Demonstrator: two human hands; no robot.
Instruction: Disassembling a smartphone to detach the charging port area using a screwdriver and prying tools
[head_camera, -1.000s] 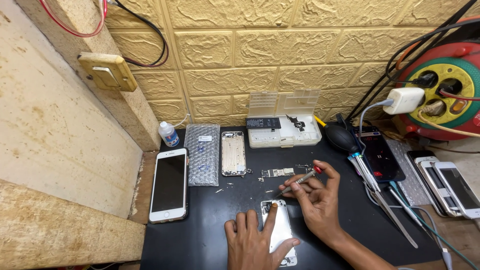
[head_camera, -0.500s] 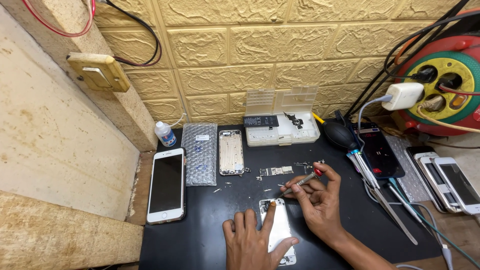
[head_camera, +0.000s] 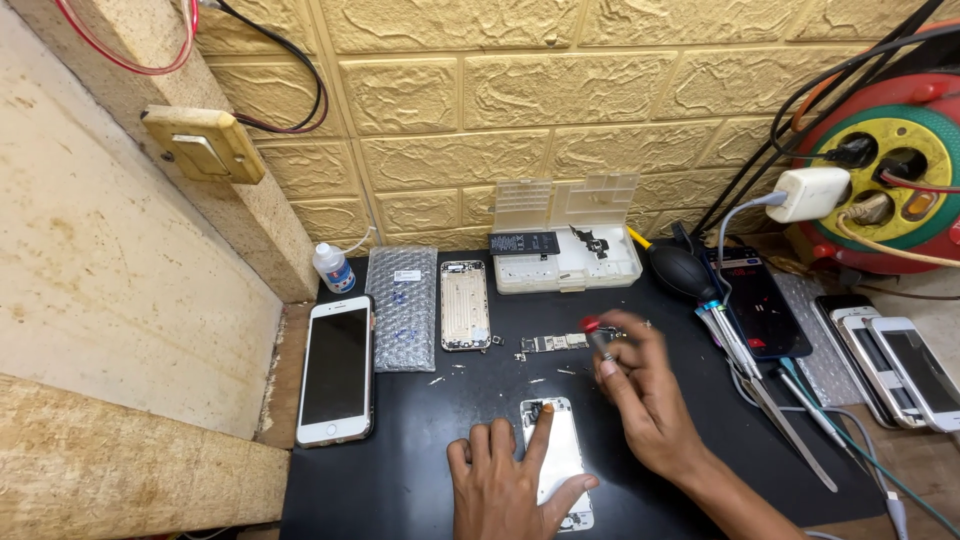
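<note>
My left hand (head_camera: 505, 482) lies flat on a white phone panel (head_camera: 560, 462) on the black mat (head_camera: 400, 470), its index finger stretched toward the panel's top end. My right hand (head_camera: 645, 390) hovers just right of the panel and grips a small screwdriver with a red tip (head_camera: 597, 336), blurred by motion. A narrow circuit board (head_camera: 556, 343) and several tiny loose parts lie just beyond the screwdriver. An empty gold phone housing (head_camera: 465, 305) lies farther back.
A white phone (head_camera: 336, 370), a bubble-wrap pouch (head_camera: 402, 305) and a small bottle (head_camera: 333, 268) sit at the left. A clear parts box (head_camera: 570, 250) stands at the back. A black blower bulb (head_camera: 685, 272), tweezers (head_camera: 770, 400), several phones (head_camera: 900, 365) and a cable reel (head_camera: 890, 170) crowd the right.
My right hand has swung the screwdriver up and away from the panel, its red tip now pointing back toward the circuit board. My left hand has stayed on the panel.
</note>
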